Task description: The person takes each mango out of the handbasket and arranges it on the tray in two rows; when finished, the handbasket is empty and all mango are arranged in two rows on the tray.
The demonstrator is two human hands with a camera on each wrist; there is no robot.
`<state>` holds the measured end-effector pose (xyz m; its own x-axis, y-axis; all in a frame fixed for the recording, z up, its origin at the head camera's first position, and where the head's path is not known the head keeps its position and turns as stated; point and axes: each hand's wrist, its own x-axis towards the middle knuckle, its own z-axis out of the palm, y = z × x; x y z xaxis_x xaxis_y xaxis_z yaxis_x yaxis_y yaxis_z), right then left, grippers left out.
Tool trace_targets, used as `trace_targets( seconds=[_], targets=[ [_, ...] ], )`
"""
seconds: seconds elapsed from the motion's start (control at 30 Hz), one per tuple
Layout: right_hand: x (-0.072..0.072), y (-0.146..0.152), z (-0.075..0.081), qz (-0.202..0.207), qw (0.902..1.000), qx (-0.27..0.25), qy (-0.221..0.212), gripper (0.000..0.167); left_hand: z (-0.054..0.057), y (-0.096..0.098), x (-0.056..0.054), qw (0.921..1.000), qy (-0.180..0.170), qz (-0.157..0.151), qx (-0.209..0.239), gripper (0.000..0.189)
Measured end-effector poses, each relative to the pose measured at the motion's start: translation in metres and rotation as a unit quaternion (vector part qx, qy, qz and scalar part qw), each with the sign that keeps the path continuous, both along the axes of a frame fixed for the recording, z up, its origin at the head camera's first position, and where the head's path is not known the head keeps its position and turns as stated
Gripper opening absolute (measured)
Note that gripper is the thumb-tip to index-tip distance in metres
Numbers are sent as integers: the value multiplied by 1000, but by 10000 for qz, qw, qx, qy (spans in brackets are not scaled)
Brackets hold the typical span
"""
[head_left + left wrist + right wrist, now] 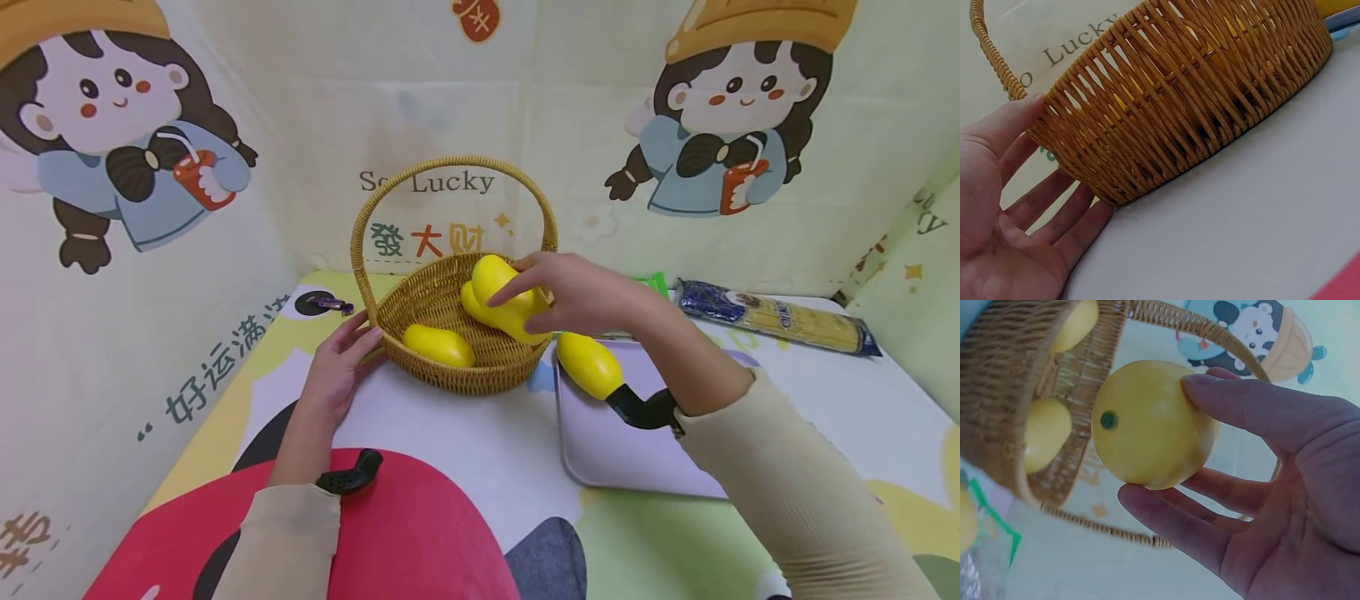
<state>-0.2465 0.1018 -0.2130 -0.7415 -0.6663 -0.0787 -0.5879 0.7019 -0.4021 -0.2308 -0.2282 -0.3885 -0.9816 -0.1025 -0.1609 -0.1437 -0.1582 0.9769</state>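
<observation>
My right hand (577,292) grips a yellow mango (1147,425) between thumb and fingers, over the right part of a wicker basket (480,379). The mango's green stem end shows in the right wrist view. Inside the basket one yellow mango (438,346) lies at the left, and another mango (470,307) is partly hidden behind the held one. My left hand (333,371) touches the basket's left side. In the left wrist view its thumb meets the woven wall near the rim, while the other fingers, spread and fairly straight, reach to the wall lower down.
A pale purple tray (637,467) stands right of the basket, with a yellow mango (588,364) at its left edge. Behind it lie a pack of noodles (772,317) and a green-edged packet (656,283). A purple-wrapped sweet (330,303) lies left of the basket, whose tall handle (457,162) arches over it.
</observation>
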Motion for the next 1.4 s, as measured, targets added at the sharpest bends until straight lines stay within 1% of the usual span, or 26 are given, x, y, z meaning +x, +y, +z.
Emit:
trace_targets(
  seconds=[0.13, 0.3, 0.4, 0.6, 0.77, 0.93, 1.17, 1.27, 1.4],
  targets=[
    [11, 19, -4, -170, 9998, -6, 50, 44, 0, 0, 1, 10000, -1, -2, 5, 66],
    [25, 39, -10, -67, 9998, 67, 186, 43, 1, 0, 3, 10000, -17, -3, -30, 67],
    [33, 50, -15, -75, 9998, 26, 176, 43, 2, 2, 3, 10000, -3, -15, -60, 66],
    [44, 73, -19, -374, 9993, -13, 78, 43, 3, 3, 2, 10000, -5, 17, -31, 63],
    [46, 94, -23, -578, 9983, 1, 55, 43, 3, 2, 2, 10000, -14, 27, -34, 64],
    [45, 114, -27, -816, 9966, 132, 61, 42, 2, 2, 3, 10000, -20, 36, 21, 65],
    [40, 146, -40, -1265, 9913, 315, -179, 43, 1, 1, 3, 9999, -28, 32, 91, 64],
    [37, 160, -46, -1379, 9896, 329, -251, 43, 1, 2, 3, 10000, -15, 8, 74, 64],
    [34, 174, -53, -1424, 9890, 312, -257, 43, 2, 2, 3, 10000, -4, -8, 24, 68]
  ],
)
